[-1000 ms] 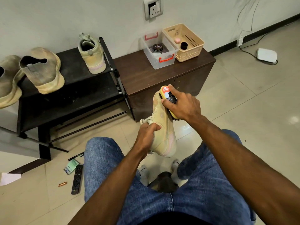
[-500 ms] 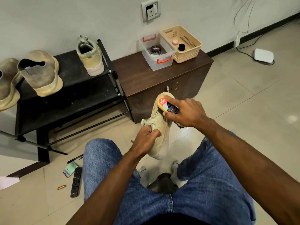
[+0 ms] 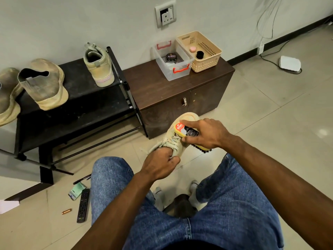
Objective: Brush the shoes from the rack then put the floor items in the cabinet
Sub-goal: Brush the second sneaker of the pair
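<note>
Your left hand (image 3: 160, 164) grips the laced beige canvas sneaker (image 3: 177, 139) at its collar, held above the tiled floor before the dark wooden cabinet (image 3: 162, 94). Your right hand (image 3: 207, 135) clasps the yellow-backed, black-bristled shoe brush (image 3: 187, 132) against the sneaker's upper.

Pale wall (image 3: 54, 24) (socketed), tiled floor (image 3: 270, 114)

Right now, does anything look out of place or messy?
Yes: loose items lie on the floor left of the knees: a remote, a packet, a pen and a small copper piece. The shoes on the rack look dusty.
</note>
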